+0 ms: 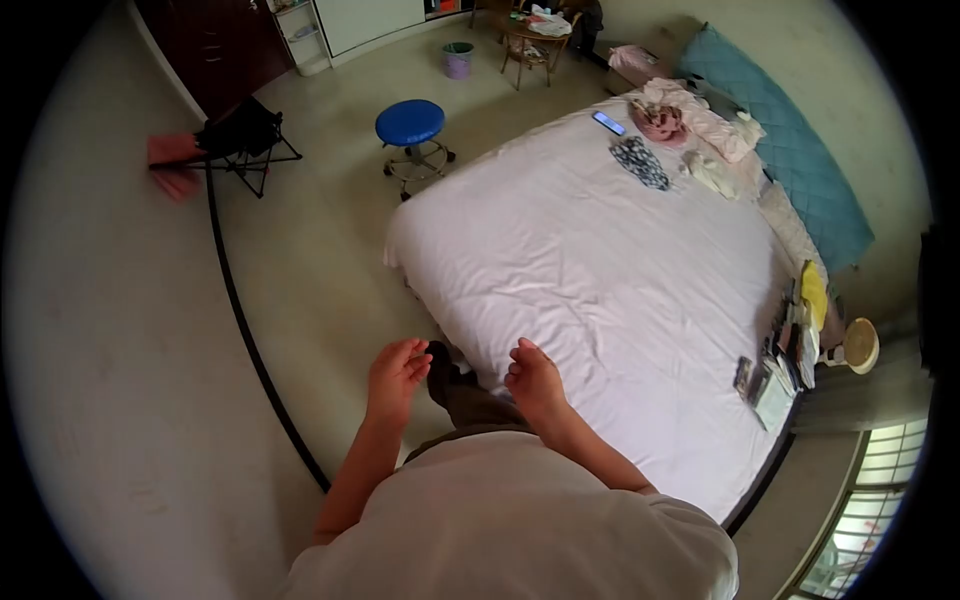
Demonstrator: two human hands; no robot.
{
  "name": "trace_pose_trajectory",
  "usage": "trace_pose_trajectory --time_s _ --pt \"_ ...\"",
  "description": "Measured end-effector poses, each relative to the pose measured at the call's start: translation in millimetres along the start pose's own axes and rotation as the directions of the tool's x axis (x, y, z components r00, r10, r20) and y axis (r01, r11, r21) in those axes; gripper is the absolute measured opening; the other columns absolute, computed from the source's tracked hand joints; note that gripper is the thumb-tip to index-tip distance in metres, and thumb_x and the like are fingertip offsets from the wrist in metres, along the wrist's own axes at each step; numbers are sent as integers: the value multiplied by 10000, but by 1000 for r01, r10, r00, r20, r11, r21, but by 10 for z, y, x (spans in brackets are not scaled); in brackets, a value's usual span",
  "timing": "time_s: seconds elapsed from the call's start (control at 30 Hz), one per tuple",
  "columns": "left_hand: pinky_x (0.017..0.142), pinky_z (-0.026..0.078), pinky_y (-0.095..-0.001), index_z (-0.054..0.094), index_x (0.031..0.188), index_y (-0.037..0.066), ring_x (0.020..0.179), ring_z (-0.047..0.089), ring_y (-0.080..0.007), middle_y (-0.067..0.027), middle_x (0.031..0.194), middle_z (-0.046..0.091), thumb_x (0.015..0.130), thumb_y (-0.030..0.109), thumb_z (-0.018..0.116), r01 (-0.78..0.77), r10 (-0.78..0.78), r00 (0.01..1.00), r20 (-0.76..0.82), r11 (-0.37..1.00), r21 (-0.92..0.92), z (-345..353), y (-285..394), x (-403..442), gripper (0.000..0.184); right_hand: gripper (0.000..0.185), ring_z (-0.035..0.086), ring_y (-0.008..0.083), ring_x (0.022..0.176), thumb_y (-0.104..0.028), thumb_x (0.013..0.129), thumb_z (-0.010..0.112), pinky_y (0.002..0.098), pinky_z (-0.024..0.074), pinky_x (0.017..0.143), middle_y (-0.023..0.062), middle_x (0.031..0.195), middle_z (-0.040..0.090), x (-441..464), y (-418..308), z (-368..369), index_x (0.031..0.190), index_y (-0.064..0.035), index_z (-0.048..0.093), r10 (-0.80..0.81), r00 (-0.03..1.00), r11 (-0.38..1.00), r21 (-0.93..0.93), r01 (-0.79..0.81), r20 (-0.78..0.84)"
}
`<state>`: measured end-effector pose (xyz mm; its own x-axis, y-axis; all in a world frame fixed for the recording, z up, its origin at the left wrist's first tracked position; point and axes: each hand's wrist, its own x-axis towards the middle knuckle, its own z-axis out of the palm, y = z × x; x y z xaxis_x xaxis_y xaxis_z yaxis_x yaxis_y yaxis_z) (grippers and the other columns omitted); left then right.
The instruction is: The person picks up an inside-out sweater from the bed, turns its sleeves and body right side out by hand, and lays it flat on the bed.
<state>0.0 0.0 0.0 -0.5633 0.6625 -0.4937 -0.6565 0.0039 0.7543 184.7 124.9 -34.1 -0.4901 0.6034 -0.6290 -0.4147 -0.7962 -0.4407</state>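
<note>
L hand (398,372) is up in mid-air in front of the person's body, part open w/ fingers loosely bent, nothing seen in it; R hand (535,378) is raised at abt the same level, well apart from the L, fingers curled in further but not a full fist, also w/ nothing seen in it; btwn & below them show dark trousers (475,408) and a dark-covered foot (437,372), beside the near edge of the bed (560,250); the bed is the nearest thing to both hands, esp. the R, which shows against its near corner, and it runs fwd & to the R under a pale pinkish sheet (640,320), wrinkled nr that corner; at the far end lie a phone (608,123) w/ lit screen, a dark patterned cloth (640,163), a dusky pink cloth (660,123) and a cream cloth (713,176), w/ a teal quilted panel (790,145) along the wall side; on the R edge sit a pile of books & papers (780,375) and a yellow item (813,292); off the bed's far L side stands a blue round stool (410,122) on castors; farther L is a black folding chair (245,135) w/ a red cloth (173,165); a purple bin (457,62) and a small cane table (535,32) stand at the back.
</note>
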Motion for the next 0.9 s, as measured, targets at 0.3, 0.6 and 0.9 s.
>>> trace_pose_trajectory --time_s 0.3,0.6,0.9 --pt "769 475 -283 590 971 67 822 597 -155 -61 986 631 914 184 554 -16 11 997 76 997 72 -332 1917 2111 136 204 459 103 642 -77 833 568 256 386 584 -1 812 546 1974 246 2099 1029 -121 530 32 999 990 137 -26 -35" --pt "792 469 -304 577 994 66 852 580 -161 -53 993 607 911 204 551 97 -99 984 151 995 20 -850 2904 3919 163 127 482 92 646 -111 853 577 251 392 602 3 828 572 3236 405 3808 977 -121 550 -76 997 997 -24 76 7" --pt "760 465 -268 590 968 70 826 590 -142 -52 975 629 910 182 561 181 -306 897 318 912 368 -922 4082 5540 129 52 469 108 648 -120 874 550 253 386 577 -3 782 544 4178 1078 4973 922 -138 539 -123 970 944 276 179 -211"
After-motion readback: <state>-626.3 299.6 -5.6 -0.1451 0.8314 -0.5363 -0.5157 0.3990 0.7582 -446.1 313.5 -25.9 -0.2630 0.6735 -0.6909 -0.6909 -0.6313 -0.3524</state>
